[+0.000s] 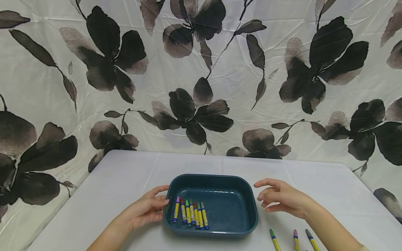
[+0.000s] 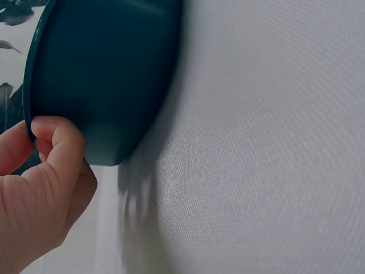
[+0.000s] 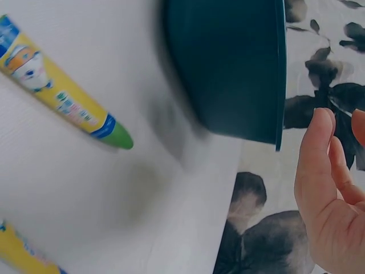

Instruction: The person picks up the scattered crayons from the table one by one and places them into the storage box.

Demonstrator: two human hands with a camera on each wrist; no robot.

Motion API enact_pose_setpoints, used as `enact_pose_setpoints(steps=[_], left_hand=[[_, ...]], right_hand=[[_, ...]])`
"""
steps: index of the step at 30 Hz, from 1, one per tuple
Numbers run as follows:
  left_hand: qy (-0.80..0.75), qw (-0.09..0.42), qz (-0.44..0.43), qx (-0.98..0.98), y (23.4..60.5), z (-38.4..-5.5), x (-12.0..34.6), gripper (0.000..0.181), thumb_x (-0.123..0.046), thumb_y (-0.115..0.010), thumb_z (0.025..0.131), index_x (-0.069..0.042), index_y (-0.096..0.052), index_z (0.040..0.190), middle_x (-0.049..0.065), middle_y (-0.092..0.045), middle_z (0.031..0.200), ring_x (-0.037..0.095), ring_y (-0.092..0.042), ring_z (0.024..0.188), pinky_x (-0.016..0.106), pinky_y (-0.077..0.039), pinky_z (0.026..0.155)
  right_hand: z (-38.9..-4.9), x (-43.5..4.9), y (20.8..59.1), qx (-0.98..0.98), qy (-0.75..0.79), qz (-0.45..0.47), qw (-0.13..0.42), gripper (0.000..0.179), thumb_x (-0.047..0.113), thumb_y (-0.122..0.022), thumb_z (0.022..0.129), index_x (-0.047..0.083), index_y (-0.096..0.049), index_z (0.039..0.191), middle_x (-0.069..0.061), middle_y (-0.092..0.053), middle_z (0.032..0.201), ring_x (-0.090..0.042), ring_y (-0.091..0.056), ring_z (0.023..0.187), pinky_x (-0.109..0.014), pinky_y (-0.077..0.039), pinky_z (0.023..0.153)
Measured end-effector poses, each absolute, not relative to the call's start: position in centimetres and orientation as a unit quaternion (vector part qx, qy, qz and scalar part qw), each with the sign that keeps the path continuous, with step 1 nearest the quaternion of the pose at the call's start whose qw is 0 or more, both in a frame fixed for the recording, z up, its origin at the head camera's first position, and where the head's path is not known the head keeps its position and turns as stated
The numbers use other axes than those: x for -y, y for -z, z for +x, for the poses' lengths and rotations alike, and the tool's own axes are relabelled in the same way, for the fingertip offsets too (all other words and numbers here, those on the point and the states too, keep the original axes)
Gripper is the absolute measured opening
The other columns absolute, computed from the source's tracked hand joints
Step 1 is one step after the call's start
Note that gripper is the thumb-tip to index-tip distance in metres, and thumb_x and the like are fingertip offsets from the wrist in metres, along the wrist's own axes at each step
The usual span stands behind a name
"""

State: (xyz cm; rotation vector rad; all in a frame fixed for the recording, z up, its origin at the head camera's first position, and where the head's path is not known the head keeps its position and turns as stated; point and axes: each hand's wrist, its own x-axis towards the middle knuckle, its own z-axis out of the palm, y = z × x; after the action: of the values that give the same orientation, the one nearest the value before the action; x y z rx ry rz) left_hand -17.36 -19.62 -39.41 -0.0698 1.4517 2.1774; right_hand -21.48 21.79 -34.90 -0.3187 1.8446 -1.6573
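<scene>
A dark teal rectangular tray with rounded corners sits on the white table. My left hand pinches its left rim between thumb and fingers; the left wrist view shows the hand gripping the edge of the tray. Several crayons with yellow wrappers lie side by side in the tray's left part, their tips purple, red, green and grey. My right hand hovers just right of the tray, fingers loosely bent and holding nothing. In the right wrist view this hand is apart from the tray wall.
On the table right of the tray lie a green crayon, a purple crayon and a grey crayon, below the right forearm. Behind the table hangs a white cloth with dark flowers.
</scene>
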Motion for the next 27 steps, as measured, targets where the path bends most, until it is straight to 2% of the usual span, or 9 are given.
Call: enact_pose_setpoints(steps=[12,27], left_hand=[[-0.801,0.261,-0.026,-0.538,39.3,-17.4,19.6,0.065,0.002,-0.047,0.093,-0.007,-0.010,0.145,0.013,-0.045,0.118,0.017,-0.051,0.094,0.029,-0.050,0.076],[-0.800,0.262,-0.026,-0.539,39.1,-17.3,19.6,0.066,0.002,-0.048,0.093,-0.006,-0.009,0.145,0.013,-0.045,0.118,0.016,-0.052,0.093,0.029,-0.049,0.074]], right_hand=[[-21.1,-23.6,35.1,-0.694,0.629,-0.120,0.328,0.034,0.010,-0.058,0.089,0.009,-0.049,0.121,-0.003,-0.063,0.090,-0.019,-0.058,0.080,-0.033,-0.052,0.074],[-20.3,-26.4,35.8,-0.694,0.621,-0.113,0.347,0.029,0.011,-0.057,0.090,0.011,-0.051,0.119,-0.003,-0.064,0.091,-0.019,-0.059,0.081,-0.032,-0.052,0.073]])
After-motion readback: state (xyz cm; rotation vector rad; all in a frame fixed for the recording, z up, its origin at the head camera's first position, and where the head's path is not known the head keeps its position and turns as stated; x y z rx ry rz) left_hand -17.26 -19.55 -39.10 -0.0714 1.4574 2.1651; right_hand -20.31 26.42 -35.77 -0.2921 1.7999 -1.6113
